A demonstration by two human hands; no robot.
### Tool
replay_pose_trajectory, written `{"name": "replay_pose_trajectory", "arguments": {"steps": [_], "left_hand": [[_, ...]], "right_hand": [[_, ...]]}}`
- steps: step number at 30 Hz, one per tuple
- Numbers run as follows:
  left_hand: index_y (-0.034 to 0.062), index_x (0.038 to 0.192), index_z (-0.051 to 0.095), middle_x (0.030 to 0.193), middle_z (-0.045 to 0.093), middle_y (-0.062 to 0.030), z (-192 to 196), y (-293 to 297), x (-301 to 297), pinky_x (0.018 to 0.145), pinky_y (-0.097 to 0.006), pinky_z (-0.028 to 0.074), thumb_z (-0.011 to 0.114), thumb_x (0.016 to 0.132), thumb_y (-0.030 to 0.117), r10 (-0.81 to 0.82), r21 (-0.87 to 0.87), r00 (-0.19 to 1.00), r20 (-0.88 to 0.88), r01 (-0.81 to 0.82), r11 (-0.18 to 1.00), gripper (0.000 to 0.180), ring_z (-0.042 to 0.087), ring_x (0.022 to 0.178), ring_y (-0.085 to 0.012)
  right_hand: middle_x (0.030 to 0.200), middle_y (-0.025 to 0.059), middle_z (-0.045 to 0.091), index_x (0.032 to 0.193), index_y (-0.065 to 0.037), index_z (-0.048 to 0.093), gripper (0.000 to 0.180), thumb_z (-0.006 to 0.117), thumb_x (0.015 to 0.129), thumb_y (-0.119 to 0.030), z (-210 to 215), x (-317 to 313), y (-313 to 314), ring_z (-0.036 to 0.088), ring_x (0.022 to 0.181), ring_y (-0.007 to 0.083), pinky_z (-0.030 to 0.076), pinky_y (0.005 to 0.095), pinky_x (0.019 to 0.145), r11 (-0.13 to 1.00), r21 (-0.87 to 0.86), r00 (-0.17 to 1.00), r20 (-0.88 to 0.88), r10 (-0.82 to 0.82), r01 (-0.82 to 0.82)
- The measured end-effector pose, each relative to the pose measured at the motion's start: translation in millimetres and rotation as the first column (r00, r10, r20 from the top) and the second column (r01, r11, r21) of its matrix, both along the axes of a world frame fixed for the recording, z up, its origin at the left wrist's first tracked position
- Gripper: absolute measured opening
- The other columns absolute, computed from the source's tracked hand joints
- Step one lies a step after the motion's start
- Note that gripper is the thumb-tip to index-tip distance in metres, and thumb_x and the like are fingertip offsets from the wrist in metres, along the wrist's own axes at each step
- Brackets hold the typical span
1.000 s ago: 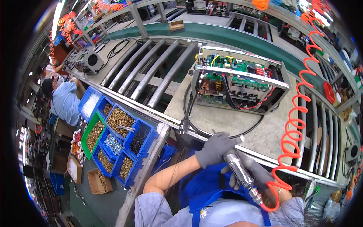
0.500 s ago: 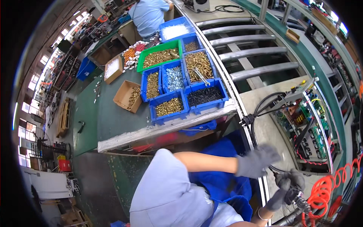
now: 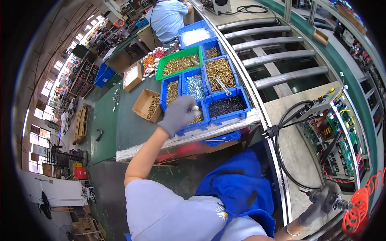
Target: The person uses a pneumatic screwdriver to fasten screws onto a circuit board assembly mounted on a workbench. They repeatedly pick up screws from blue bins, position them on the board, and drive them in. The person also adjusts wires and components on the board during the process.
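Observation:
My left hand [image 3: 179, 114], in a grey glove, reaches over the near blue bin of small brass fittings [image 3: 197, 119]. Its fingers are curled together at the bin, and whatever they pinch is hidden. My right hand [image 3: 321, 205], also gloved, is wrapped round a dark air tool [image 3: 341, 204] with a metal end, beside a red coiled hose [image 3: 360, 205]. A black cable [image 3: 281, 164] loops down to that hand from an open unit with green circuit boards [image 3: 333, 136]. Right of the brass bin sits a blue bin of black screws [image 3: 226, 105].
A wrench [image 3: 222, 85] lies across a bin of larger brass pieces [image 3: 219, 72]. Further bins include a green one [image 3: 161, 70]; a cardboard box [image 3: 140, 105] stands left. Metal rollers [image 3: 277, 58] run beyond the rail. A co-worker [image 3: 165, 20] sits at the far end.
My left hand has swung from beside the right hand, left and away from me, to the near brass bin. My right hand has shifted slightly right with the tool.

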State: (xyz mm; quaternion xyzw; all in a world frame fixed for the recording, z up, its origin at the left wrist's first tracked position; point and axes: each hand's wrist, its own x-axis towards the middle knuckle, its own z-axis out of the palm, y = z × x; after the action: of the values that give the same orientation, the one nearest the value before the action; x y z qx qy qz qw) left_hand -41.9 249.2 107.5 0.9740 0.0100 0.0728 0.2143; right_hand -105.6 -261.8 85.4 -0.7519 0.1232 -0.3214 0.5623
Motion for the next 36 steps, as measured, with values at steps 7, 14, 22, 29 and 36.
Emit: {"name": "replay_pose_trajectory", "arguments": {"steps": [7,14,22,29,36], "left_hand": [[0.0143,0.105,0.065,0.102,0.065,-0.0112,-22.2,-39.3,77.9,0.076,-0.044,0.053,0.061,0.082,0.009,-0.478,0.264,0.852,-0.215,0.521,0.811,0.024,0.065,0.092,-0.0325],[0.0142,0.099,0.069,0.088,0.065,-0.0095,-27.1,-26.2,82.6,0.07,-0.044,0.052,0.065,0.085,0.016,-0.499,0.307,0.827,-0.26,0.561,0.769,0.015,0.065,0.081,-0.0318],[0.0088,0.109,0.07,0.085,0.068,-0.0116,-18.9,-35.4,78.2,0.068,-0.038,0.052,0.059,0.087,0.005,-0.466,-0.039,0.885,0.011,0.466,0.884,0.025,0.066,0.077,-0.0267],[0.0017,0.121,0.06,0.077,0.058,-0.0017,-16.3,-29.2,78.5,0.049,-0.022,0.04,0.056,0.095,0.014,-0.229,-0.823,0.939,-0.257,-0.089,0.561,0.029,0.05,0.062,-0.0074],[0.0043,0.105,0.052,0.069,0.034,0.0036,-26.1,-100.9,50.4,0.043,-0.018,0.033,0.041,0.106,0.023,-0.575,-0.695,0.814,0.08,-0.367,-0.618,0.022,0.031,0.056,-0.0056]], "right_hand": [[0.089,0.0103,0.059,0.11,0.001,0.055,0.025,0.057,0.085,0.004,8.5,9.2,17.9,0.049,0.053,0.0073,0.04,0.022,0.044,0.987,0.122,0.994,0.006,0.107,-0.107],[0.093,0.0107,0.06,0.112,0.0,0.054,0.029,0.056,0.084,0.005,-0.8,1.1,14.1,0.05,0.055,0.0075,0.041,0.0209,0.045,0.99,0.125,0.998,0.01,0.066,-0.066],[0.093,0.0056,0.059,0.107,-0.005,0.058,0.029,0.066,0.079,-0.001,1.4,-8.5,1.0,0.058,0.08,0.0129,0.049,0.0282,0.071,0.992,-0.122,0.999,-0.007,0.042,-0.043],[0.091,0.0063,0.054,0.098,-0.005,0.053,0.023,0.061,0.078,0.003,-16.1,-15.1,-9.3,0.053,0.076,0.0129,0.047,0.0272,0.069,0.979,-0.201,0.993,0.104,0.062,-0.04],[0.081,0.0092,0.055,0.102,-0.002,0.054,0.027,0.067,0.079,-0.006,20.3,-45.6,-2.2,0.055,0.068,0.0155,0.05,0.0305,0.064,0.929,0.281,0.882,0.464,0.088,-0.24]]}}
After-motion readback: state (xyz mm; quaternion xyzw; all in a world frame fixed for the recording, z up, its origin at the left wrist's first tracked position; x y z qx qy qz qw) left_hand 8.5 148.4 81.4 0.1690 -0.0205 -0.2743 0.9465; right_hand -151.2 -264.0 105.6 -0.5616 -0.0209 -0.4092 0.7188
